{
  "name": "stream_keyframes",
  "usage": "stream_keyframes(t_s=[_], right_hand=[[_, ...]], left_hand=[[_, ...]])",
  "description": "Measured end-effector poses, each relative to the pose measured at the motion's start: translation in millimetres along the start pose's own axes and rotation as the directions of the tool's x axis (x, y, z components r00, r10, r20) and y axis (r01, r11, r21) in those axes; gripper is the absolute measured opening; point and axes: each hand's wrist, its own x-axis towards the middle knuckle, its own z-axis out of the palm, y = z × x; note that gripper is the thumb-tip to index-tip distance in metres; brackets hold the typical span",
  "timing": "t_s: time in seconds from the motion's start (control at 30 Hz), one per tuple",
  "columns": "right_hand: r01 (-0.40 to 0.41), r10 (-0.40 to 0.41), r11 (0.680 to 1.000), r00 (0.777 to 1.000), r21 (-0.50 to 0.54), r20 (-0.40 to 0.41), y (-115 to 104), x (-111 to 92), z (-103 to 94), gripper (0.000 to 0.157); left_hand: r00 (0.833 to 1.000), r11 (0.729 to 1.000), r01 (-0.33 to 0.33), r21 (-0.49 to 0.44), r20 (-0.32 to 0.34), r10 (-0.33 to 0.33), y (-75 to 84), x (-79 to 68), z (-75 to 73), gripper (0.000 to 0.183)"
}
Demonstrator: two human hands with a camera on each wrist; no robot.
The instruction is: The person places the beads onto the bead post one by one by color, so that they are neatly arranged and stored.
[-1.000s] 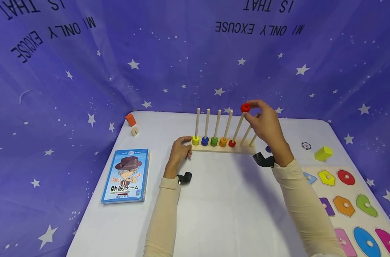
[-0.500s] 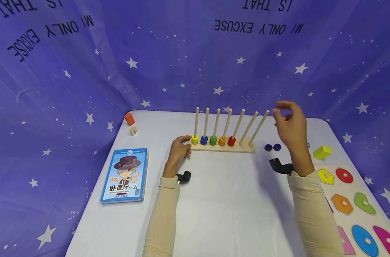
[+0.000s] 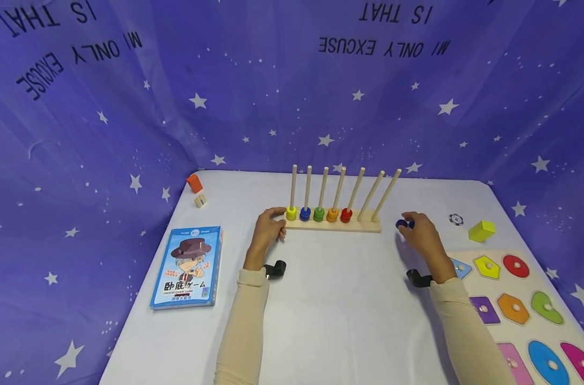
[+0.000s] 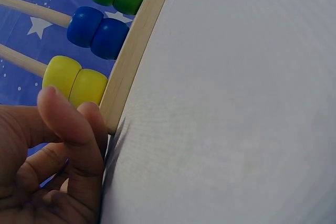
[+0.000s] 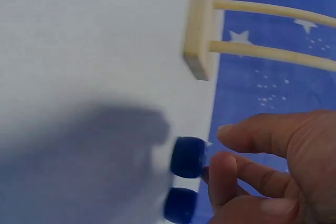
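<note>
A wooden peg rack (image 3: 332,227) with a row of upright pegs stands at the back of the table. Pairs of yellow (image 4: 86,85), blue (image 4: 98,32), green, orange and red beads (image 3: 346,215) sit on its pegs; the two rightmost pegs are bare. My left hand (image 3: 266,230) holds the rack's left end, its curled fingers beside the yellow beads. To the right of the rack, my right hand (image 3: 423,235) reaches over two loose dark blue beads (image 5: 189,157). Thumb and fingers are parted, close to the nearer bead, with nothing between them.
A blue card game box (image 3: 188,267) lies at left, with orange (image 3: 194,183) and striped (image 3: 200,200) blocks behind it. At right are a poker chip (image 3: 456,220), a yellow-green block (image 3: 481,231) and a knobbed shape puzzle board (image 3: 524,283). A starry purple cloth rises behind.
My right hand has released a red bead onto the fifth peg, where two now sit. It has then swung right and come down to the loose blue beads. My left hand stays put.
</note>
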Motion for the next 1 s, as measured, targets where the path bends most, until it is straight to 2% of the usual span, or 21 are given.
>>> stream_keyframes(t_s=[0.23, 0.37, 0.47, 0.63, 0.77, 0.9, 1.0], right_hand=[[-0.027, 0.028, 0.997, 0.999, -0.072, 0.017, 6.3, -0.5, 14.4, 0.040], [-0.028, 0.031, 0.994, 0.999, -0.101, 0.026, 6.4, -2.2, 16.1, 0.037], [-0.043, 0.044, 0.996, 0.999, -0.081, 0.017, 2.8, -4.4, 12.8, 0.039], [-0.002, 0.001, 1.000, 0.996, -0.005, -0.091, -14.0, -8.0, -5.3, 0.038], [0.038, -0.035, 0.999, 0.981, 0.008, -0.192, -40.9, -9.4, -29.5, 0.038], [0.063, -0.046, 0.997, 0.953, 0.046, -0.300, -74.9, -12.0, -55.4, 0.042], [0.113, -0.072, 0.990, 0.920, 0.086, -0.386, -101.3, -13.1, -71.1, 0.042]], left_hand=[[1.000, 1.000, -0.003, 0.009, -0.001, 0.003, -4.4, -3.7, 1.1, 0.035], [1.000, 1.000, -0.011, 0.006, -0.001, 0.011, -2.7, -3.5, 0.6, 0.035], [1.000, 1.000, -0.019, 0.008, 0.000, 0.019, -1.6, -2.9, 0.3, 0.036], [1.000, 1.000, -0.024, 0.015, -0.006, 0.024, -1.4, -2.4, 0.6, 0.035], [1.000, 1.000, -0.020, 0.024, -0.008, 0.020, -0.7, -1.4, 0.9, 0.034], [1.000, 0.999, -0.023, 0.026, -0.008, 0.024, -0.2, -0.3, 0.8, 0.035], [1.000, 0.999, -0.025, 0.022, -0.006, 0.025, -0.6, 0.2, 0.6, 0.036]])
